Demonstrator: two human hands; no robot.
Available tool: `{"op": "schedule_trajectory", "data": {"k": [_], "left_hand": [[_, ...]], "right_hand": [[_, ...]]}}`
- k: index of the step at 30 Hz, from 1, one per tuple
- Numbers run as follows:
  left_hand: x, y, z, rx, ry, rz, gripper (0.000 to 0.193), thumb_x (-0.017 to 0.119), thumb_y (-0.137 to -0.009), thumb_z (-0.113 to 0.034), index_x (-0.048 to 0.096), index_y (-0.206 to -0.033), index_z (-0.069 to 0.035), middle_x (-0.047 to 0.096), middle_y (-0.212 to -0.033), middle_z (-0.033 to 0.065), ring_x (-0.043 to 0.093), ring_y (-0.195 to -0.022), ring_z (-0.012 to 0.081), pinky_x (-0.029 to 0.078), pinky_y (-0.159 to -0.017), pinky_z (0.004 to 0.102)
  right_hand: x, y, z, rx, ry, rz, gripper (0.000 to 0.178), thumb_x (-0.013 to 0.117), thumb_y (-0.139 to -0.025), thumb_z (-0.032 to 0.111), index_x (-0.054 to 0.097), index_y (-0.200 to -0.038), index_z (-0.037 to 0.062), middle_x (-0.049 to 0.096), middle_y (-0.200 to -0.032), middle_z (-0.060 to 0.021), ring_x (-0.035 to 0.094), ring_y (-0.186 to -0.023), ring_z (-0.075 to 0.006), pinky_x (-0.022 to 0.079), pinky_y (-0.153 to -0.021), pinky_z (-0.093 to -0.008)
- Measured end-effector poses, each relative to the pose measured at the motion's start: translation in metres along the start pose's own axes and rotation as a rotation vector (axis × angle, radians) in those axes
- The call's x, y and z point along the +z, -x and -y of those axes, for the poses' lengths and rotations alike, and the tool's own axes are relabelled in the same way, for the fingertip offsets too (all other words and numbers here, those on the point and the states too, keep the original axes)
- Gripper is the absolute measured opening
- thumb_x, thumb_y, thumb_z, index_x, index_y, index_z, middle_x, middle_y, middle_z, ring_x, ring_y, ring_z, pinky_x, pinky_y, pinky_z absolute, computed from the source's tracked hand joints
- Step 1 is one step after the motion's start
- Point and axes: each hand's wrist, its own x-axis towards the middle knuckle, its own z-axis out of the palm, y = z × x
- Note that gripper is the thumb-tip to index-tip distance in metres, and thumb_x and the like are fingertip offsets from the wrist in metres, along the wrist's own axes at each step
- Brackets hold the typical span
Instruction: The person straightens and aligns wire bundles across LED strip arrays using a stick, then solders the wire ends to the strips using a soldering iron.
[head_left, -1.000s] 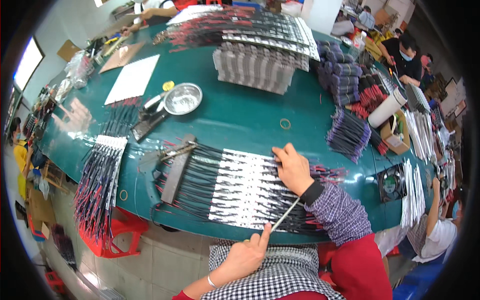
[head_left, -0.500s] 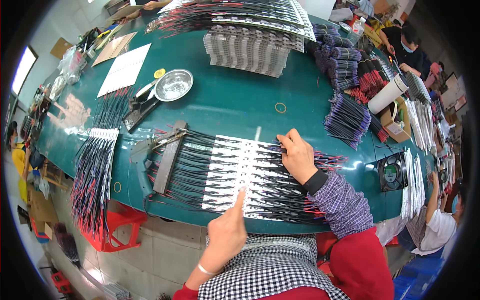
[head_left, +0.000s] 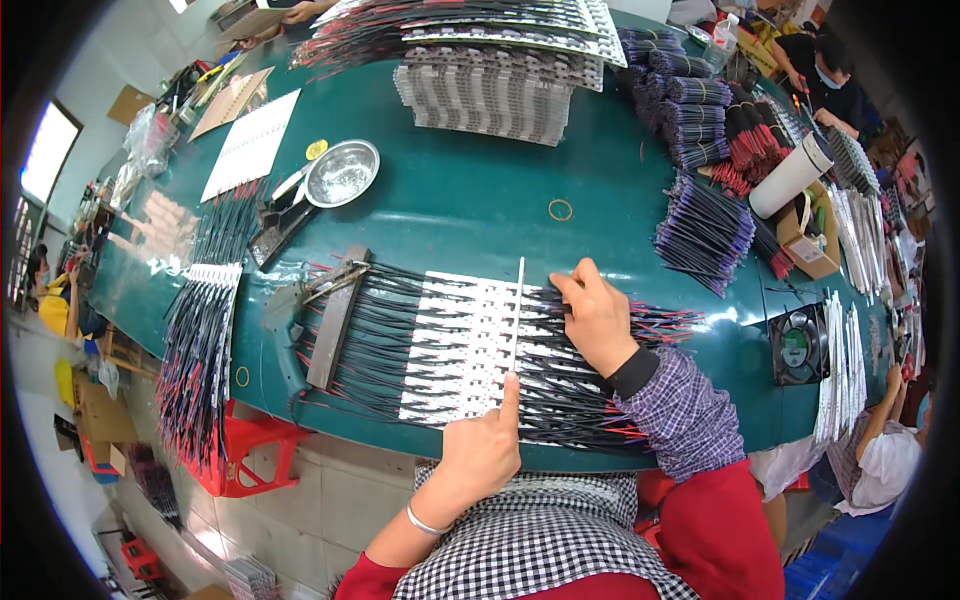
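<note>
Nearest: checked apron (head_left: 530, 540) at the table edge. Left hand (head_left: 483, 455), bracelet on wrist, curls closed round a thin pale stick (head_left: 518, 312), index finger straight along it. Stick points away, over the white panel (head_left: 455, 350), which lies flat on the green table (head_left: 450, 220) in front of the person, black wires (head_left: 380, 345) running out both sides. Right hand (head_left: 600, 318) is over the panel's right-side wires, fingers bent; can't tell if it pinches any. Red stool (head_left: 265, 455) below the table edge, left. Dark bar (head_left: 337, 330) lies across the left wires, grey-green tool (head_left: 285, 345) just beside it. Fan (head_left: 798, 345) well off to the right. Farther: rubber band (head_left: 560, 210), tied wire bundles (head_left: 705, 235) at right, metal bowl (head_left: 342, 175) at left. Far side: white sheet (head_left: 250, 145) left, tall stack of boards (head_left: 485, 100) in the middle.
</note>
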Motion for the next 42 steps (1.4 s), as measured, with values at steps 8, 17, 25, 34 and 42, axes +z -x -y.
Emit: {"op": "schedule_trajectory", "data": {"k": [8,17,25,34,42], "left_hand": [[-0.001,-0.005,0.009,-0.087,0.1,-0.181,0.056,0.064,-0.092,-0.009,0.048,-0.145,0.003,0.059,-0.059,0.009,0.054,-0.043,0.0229,0.042,-0.046,0.0364],[-0.013,-0.002,0.017,0.074,0.013,0.046,0.066,0.061,-0.09,-0.009,0.038,-0.148,0.011,0.066,-0.072,0.0107,0.062,-0.052,0.0249,0.046,-0.049,0.0383],[-0.005,-0.005,0.01,0.161,-0.271,-0.003,0.069,0.057,-0.08,-0.008,0.04,-0.14,0.022,0.058,-0.063,0.0077,0.058,-0.046,0.0171,0.043,-0.039,0.0327],[-0.014,0.007,0.023,0.129,-0.107,0.101,0.077,0.059,-0.077,-0.006,0.036,-0.148,0.013,0.063,-0.067,0.01,0.062,-0.053,0.0252,0.047,-0.049,0.0384],[-0.008,0.007,0.009,0.126,-0.256,-0.009,0.071,0.059,-0.077,-0.008,0.044,-0.142,0.017,0.058,-0.064,0.0089,0.059,-0.046,0.0199,0.045,-0.042,0.0339]], "right_hand": [[-0.011,0.004,0.004,-0.369,0.033,0.091,0.034,0.063,-0.08,0.006,0.069,-0.114,0.0065,0.056,-0.096,-0.0039,0.062,-0.085,-0.0177,0.054,-0.062,-0.03],[-0.01,0.01,0.005,-0.371,0.028,0.095,0.034,0.064,-0.079,0.006,0.071,-0.112,0.007,0.06,-0.095,-0.0029,0.063,-0.082,-0.0178,0.054,-0.064,-0.0293],[-0.009,0.01,0.001,-0.412,0.027,0.059,0.033,0.063,-0.079,0.007,0.07,-0.112,0.0043,0.057,-0.095,-0.0047,0.062,-0.084,-0.0186,0.054,-0.065,-0.0294],[-0.016,0.015,0.006,-0.587,0.087,0.187,0.033,0.062,-0.081,0.01,0.066,-0.113,0.002,0.058,-0.103,-0.0039,0.062,-0.088,-0.0183,0.056,-0.065,-0.0299],[-0.018,0.02,0.004,-0.541,0.043,0.179,0.039,0.061,-0.081,0.007,0.066,-0.119,0.0031,0.063,-0.109,-0.0067,0.066,-0.094,-0.0214,0.057,-0.069,-0.0312]]}}
